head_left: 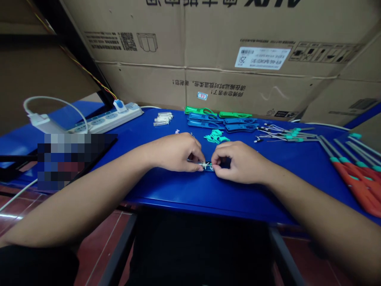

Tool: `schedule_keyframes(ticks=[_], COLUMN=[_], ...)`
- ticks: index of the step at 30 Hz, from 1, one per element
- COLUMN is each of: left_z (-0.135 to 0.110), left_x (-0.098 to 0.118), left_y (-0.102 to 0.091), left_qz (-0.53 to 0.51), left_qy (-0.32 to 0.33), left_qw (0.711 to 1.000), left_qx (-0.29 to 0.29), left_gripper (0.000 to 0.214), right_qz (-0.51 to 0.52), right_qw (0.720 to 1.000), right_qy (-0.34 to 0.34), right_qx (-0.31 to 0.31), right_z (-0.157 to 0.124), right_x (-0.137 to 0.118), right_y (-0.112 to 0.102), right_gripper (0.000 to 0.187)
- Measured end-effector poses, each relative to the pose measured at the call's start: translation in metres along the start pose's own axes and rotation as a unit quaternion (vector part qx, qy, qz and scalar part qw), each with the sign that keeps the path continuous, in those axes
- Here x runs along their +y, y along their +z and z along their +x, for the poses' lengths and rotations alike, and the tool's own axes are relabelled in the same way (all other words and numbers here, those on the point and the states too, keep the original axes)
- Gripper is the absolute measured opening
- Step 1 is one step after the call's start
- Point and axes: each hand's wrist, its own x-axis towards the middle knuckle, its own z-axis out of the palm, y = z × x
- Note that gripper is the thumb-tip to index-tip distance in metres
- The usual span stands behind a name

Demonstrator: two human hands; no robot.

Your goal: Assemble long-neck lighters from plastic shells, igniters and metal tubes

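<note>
My left hand [175, 153] and my right hand [239, 163] meet near the middle of the blue table [166, 194], pinching a small assembly [206, 165] between their fingertips. It has a thin metal rod, white thread or wire and a dark blue plastic part, and my fingers hide much of it. Teal plastic pieces [216, 137] lie just beyond my hands. Past them are blue plastic handles [205, 121] and green ones [218, 113]. Small metal tubes [163, 118] lie to the left.
On the right lie several metal parts with wires [287, 135] and orange-red tools with metal shafts [358, 186]. A white power strip [105, 120] sits at the back left, with a plug and cable. Cardboard boxes [208, 51] stand behind the table. A pixelated patch covers the left side.
</note>
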Motion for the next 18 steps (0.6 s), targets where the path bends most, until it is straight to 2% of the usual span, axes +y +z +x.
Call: schedule_keyframes(ticks=[18], left_z=[0.0008], left_x=[-0.0015], left_y=[0.0023], left_qz=[0.019], left_qy=[0.011], left_qw=[1.0], left_qx=[0.018], left_gripper=[0.015], right_qz=[0.016], right_qw=[1.0], right_qy=[0.0], right_qx=[0.019], right_z=[0.0019], right_x=[0.0006], right_y=[0.0011], right_gripper=[0.006])
